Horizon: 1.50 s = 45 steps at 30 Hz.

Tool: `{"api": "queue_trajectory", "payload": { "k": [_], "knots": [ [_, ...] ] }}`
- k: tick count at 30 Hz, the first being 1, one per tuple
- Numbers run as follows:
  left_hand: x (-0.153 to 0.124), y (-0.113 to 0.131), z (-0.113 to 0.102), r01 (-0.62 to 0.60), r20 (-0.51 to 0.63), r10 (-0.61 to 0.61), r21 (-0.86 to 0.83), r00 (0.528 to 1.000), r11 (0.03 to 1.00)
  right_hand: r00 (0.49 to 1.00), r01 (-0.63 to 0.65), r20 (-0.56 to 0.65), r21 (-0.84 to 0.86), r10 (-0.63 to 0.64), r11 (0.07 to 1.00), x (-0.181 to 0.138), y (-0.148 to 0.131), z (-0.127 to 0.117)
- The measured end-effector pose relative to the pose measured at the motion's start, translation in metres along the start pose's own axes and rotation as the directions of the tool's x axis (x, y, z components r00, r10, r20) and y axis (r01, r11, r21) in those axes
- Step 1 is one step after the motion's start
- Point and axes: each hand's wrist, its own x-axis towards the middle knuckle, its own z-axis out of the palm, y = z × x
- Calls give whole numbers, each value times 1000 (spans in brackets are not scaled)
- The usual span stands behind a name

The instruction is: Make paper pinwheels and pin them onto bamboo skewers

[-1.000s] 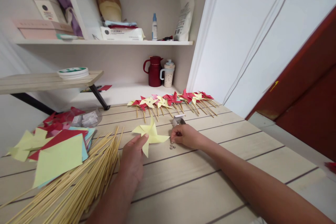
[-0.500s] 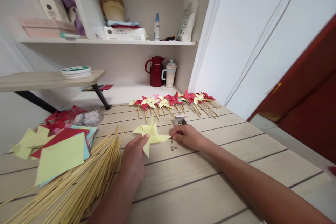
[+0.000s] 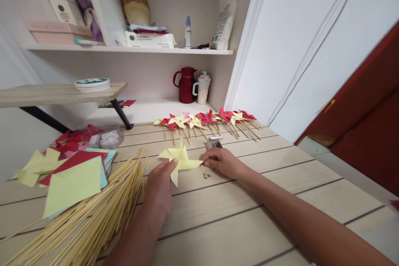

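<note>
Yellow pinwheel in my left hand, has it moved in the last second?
No, not visibly. Judged against the table, the pinwheel has shifted neither left nor right; the left hand holds it at the same spot.

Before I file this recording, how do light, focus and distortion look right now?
Head view: soft, fairly even light, with a faint shadow on the table under the right forearm; head view: the pump bottle leans near the upper-left corner, suggesting wide-angle stretch; head view: the small pieces beside the right hand look too soft for detail.
</note>
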Motion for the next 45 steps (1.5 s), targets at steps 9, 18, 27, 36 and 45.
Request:
{"api": "queue_trajectory", "payload": {
  "k": [9, 18, 27, 36, 45],
  "knots": [
    [-1, 0, 0, 3, 8, -3, -17, 1000, 1000, 999, 32, 5, 1, -32, 999, 2, 4, 0],
    [0, -1, -1, -4, 5, 4, -6, 1000, 1000, 1000, 19, 22, 45, -20, 999, 1, 1, 0],
    [0, -1, -2, -1, 8, 1, -11, 1000, 1000, 1000, 4, 28, 64, -6, 998, 1, 3, 0],
    [-3, -1, -1, 0, 3, 0, -8, 1000, 1000, 999, -33, 33, 76, 30, 997, 2, -1, 0],
    [0, -3, -2, -12, 3, 12, -3, 1000, 1000, 996, -67, 72, 148, 57, 987, 2, 5, -1]
  ]
}}
